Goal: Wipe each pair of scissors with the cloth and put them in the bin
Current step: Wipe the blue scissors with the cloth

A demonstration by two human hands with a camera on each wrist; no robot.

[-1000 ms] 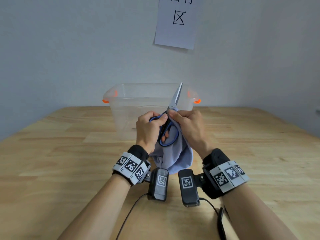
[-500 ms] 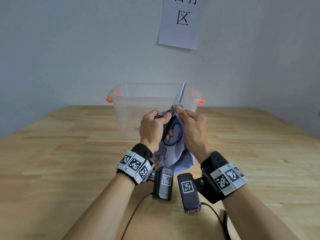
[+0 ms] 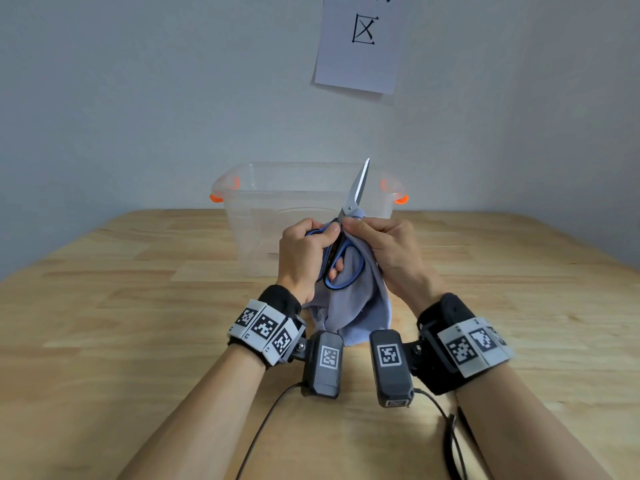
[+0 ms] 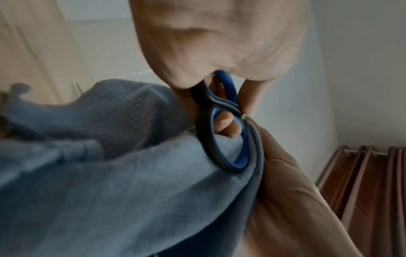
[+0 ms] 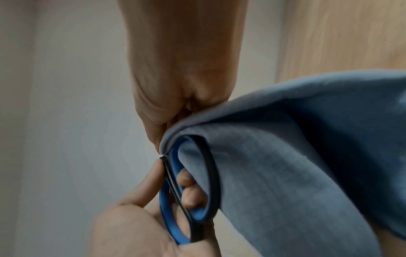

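Note:
Blue-handled scissors (image 3: 356,192) stand blades up in front of the clear bin (image 3: 242,220). My left hand (image 3: 304,251) grips the blue and black handle loops (image 4: 224,139), with fingers through a loop. My right hand (image 3: 388,251) pinches the grey-blue cloth (image 3: 349,306) around the base of the blades, near the pivot. The cloth hangs down between my wrists to the table. In the right wrist view the cloth (image 5: 296,165) drapes over one handle loop (image 5: 197,182). The blades are closed and bare above my fingers.
The clear plastic bin with orange handle clips (image 3: 216,197) stands on the wooden table (image 3: 121,306) at the back, by the wall. A paper sign (image 3: 360,43) hangs on the wall above it. Camera cables (image 3: 263,427) trail toward the table's front edge.
Both hands with the scissors and cloth have stayed in front of the bin; the right hand's pinch has slid slightly down the blades toward the pivot.

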